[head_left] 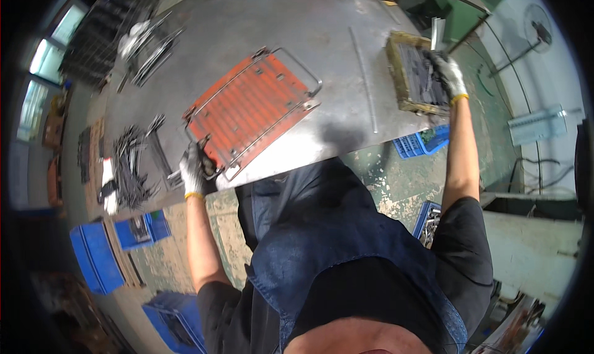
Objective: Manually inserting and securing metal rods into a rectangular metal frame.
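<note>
2 gloved hands work apart: left hand (197, 171) clenches the orange jig's (250, 109) near corner, steadying it; right hand (447, 74), far right of it, grasps rods in a tray (402, 75).

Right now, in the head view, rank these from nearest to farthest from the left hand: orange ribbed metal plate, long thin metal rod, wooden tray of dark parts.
1. Orange ribbed metal plate, right beside the left hand, toward the table's middle.
2. Long thin metal rod, farther right on the steel table.
3. Wooden tray of dark parts, far right, under the right hand.

Left gloved hand (195, 171) in a closed grip, right gloved hand (450, 75) outstretched, fingers curled.
</note>
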